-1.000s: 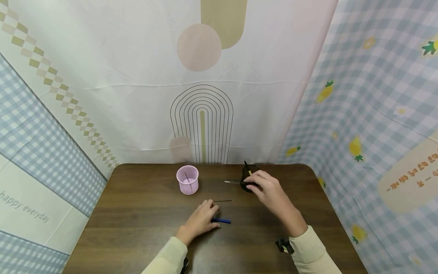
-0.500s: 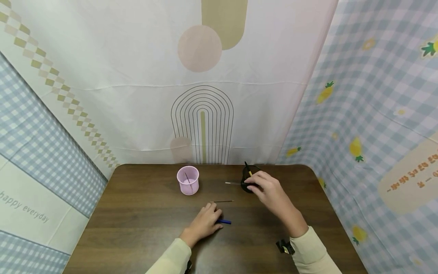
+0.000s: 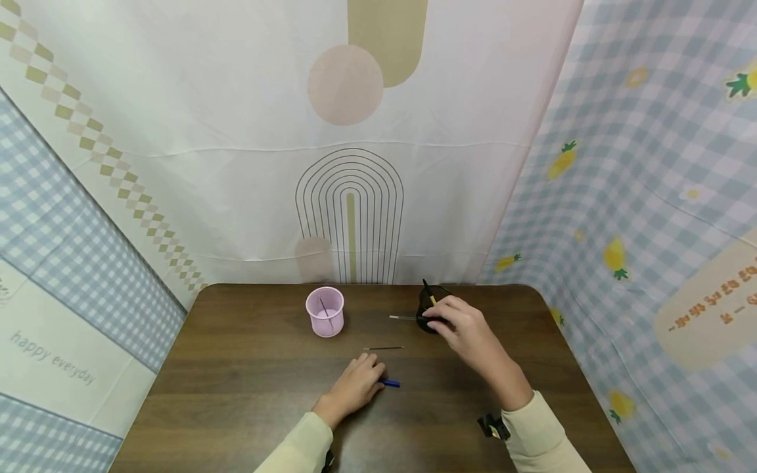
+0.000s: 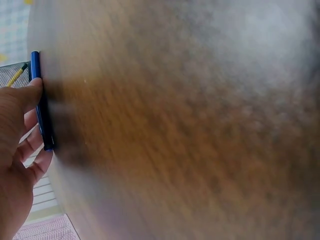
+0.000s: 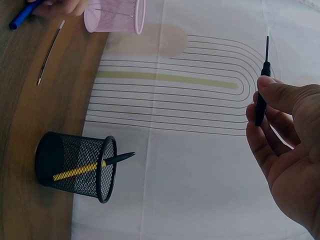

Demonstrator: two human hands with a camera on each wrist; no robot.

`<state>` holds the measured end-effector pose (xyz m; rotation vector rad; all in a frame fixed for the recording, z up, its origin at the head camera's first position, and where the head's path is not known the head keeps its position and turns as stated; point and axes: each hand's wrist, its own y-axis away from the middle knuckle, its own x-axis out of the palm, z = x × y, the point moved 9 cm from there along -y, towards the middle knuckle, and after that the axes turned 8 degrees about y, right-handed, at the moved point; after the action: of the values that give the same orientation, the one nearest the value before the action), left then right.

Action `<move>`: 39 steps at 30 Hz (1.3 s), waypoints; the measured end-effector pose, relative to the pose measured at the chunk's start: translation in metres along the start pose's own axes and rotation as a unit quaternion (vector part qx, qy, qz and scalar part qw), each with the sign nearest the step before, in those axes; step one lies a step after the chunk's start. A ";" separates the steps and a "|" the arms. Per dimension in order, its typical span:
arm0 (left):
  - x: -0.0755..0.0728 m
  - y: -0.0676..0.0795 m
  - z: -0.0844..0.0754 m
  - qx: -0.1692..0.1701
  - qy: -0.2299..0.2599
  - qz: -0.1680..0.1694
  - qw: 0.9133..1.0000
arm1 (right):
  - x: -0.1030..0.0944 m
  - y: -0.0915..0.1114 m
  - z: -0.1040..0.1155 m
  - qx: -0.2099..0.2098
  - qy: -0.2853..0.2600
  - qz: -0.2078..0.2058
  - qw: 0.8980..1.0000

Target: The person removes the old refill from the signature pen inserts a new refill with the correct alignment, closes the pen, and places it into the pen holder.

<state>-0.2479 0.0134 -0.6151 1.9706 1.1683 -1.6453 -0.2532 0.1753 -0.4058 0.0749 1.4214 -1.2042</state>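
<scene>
We see the hands apart: by the head view's clock face, the left hand [image 3: 355, 381] pinches the pen [image 3: 390, 382], its visible end toward three, while the right hand [image 3: 464, 323], at two o'clock from the left, grips the tool [image 5: 263, 95] between thumb and fingers, tip toward nine. Between pen and tool we find the rod [image 3: 384, 347] lying on the table [image 3: 236, 394], long axis nearly nine to three, nearer the left hand and at half past one from it. We note the right hand raised, apart from the black cup [image 5: 70, 150], and the left low, back uppermost.
</scene>
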 end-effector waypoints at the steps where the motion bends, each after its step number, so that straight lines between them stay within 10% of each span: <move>1: 0.000 0.000 0.000 0.001 0.000 0.000 1.000 | 0.000 0.000 0.000 0.000 -0.001 0.000 1.000; 16: -0.005 -0.001 0.001 0.021 0.001 -0.012 1.000 | -0.002 0.000 0.000 -0.008 0.007 -0.008 1.000; 39: -0.069 -0.004 0.007 0.045 -0.014 -0.130 0.990 | -0.007 -0.001 -0.002 0.001 0.004 -0.002 1.000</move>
<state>-0.2558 -0.0149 -0.5520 1.9053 1.4146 -1.8767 -0.2529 0.1807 -0.4002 0.0785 1.4279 -1.2087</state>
